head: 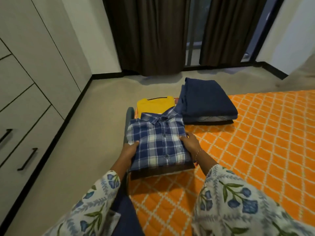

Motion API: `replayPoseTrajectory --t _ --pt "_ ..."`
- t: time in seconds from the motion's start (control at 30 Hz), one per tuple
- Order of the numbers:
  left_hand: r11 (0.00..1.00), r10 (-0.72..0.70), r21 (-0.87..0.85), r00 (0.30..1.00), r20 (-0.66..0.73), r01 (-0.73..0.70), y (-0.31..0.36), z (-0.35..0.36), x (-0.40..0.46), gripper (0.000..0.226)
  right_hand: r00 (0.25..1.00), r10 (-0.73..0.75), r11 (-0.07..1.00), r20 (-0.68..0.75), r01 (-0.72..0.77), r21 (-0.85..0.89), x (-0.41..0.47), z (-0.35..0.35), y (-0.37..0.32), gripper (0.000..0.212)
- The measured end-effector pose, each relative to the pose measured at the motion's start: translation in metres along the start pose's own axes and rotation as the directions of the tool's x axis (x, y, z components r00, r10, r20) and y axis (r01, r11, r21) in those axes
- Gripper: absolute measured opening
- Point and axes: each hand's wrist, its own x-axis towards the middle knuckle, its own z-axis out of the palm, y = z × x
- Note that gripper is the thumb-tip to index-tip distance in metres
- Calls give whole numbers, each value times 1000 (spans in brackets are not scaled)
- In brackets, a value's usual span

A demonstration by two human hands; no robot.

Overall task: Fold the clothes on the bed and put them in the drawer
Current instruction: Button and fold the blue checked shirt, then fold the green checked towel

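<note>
Floral sleeves [235,198] lead to left hand [130,150] and right hand [190,142] gripping the folded plaid shirt [158,143] by its sides.

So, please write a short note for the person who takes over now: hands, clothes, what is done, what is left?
Left hand and right hand grip the folded plaid shirt by its sides, above a dark garment.
Yellow shirt and navy stack lie folded on the orange bed.
Done: visible clothes folded.
Left: put all in the drawers, which are closed.
</note>
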Motion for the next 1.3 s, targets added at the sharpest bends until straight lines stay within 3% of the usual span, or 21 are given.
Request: replayPoseTrajectory --t 0.07,0.1,0.2,0.3,0.43,0.57,0.73,0.83,1.03,1.13,1.23,1.3 --pt "945 164 308 975 -148 -112 2 2 -3 70 996 -69 991 -61 62 -119 -4 -3 -4 39" --pt "862 272 484 942 -197 -147 4 2 -7 74 988 -124 977 -90 105 -183 -8 -5 -6 40" --pt "601 576 747 802 -160 -283 10 5 -20 70 941 -309 892 -139 236 -385 -19 -15 -8 38" --pt "438 703 791 711 -6 -427 14 24 -32 63 896 -415 781 -156 263 -566 -29 -35 -2 42" --pt "292 769 777 620 157 -558 9 79 -52 61 861 -472 631 -192 178 -755 -52 -83 12 45" --pt "175 786 705 529 320 -687 -1 143 -75 59 844 -463 602 -270 76 -795 -79 -142 32 47" --pt "103 734 602 469 491 -792 -17 240 -118 57 827 -423 608 -371 -45 -793 -113 -228 82 47" --pt "16 706 545 396 587 -838 -28 297 -146 56 812 -357 623 -463 -162 -765 -134 -280 111 48" --pt "-82 564 347 244 789 -934 -64 416 -214 55 688 -280 598 -669 -420 -683 -196 -384 166 45" --pt "-111 412 200 138 901 -974 -95 480 -265 58 638 -153 545 -755 -583 -603 -238 -440 190 51" --pt "15 232 72 74 970 -997 -126 531 -323 66 561 -23 533 -827 -693 -485 -276 -486 226 65" --pt "206 111 -27 -4 994 -978 -144 549 -361 70 516 129 541 -847 -752 -376 -292 -503 252 79"
